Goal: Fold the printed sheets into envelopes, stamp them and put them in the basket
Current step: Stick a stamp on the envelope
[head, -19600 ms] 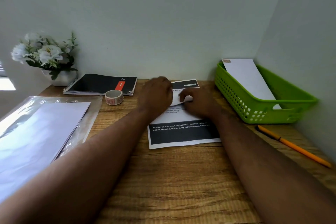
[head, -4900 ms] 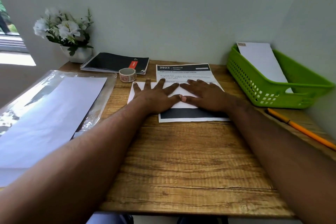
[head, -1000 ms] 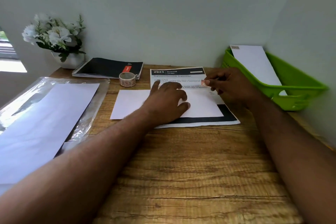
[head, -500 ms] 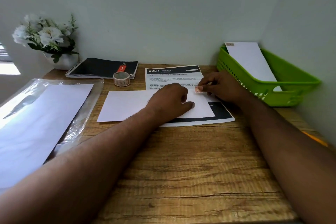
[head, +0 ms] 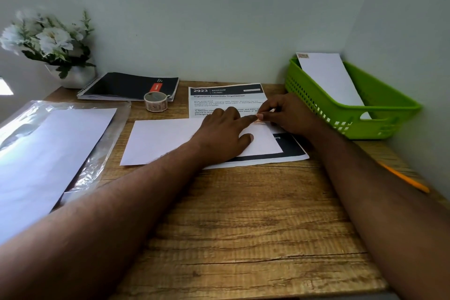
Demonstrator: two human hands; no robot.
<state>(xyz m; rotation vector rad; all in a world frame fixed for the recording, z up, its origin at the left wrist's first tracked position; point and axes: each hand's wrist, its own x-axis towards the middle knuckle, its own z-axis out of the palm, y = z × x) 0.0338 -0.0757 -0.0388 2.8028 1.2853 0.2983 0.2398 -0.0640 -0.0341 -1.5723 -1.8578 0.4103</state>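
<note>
A white folded envelope (head: 165, 140) lies across a printed sheet (head: 226, 98) with a black header and footer in the middle of the desk. My left hand (head: 222, 130) rests flat on the envelope, index finger stretched to its top right corner. My right hand (head: 289, 114) pinches a small reddish stamp (head: 260, 121) at that same corner, where the fingertips of both hands meet. A roll of stamps (head: 156, 102) stands just left of the sheet. At the back right, the green basket (head: 316, 102) holds one stamped white envelope (head: 328, 78) leaning against its wall.
A stack of blank sheets (head: 46, 153) on a clear plastic sleeve lies at the left. A black spiral notebook (head: 121, 85) and a white pot of flowers (head: 53, 44) sit at the back left. An orange pencil (head: 404, 179) lies by the right wall.
My right hand has brought the stamp down from over the printed sheet to the envelope's top right corner. My left index finger has reached out to meet it there.
</note>
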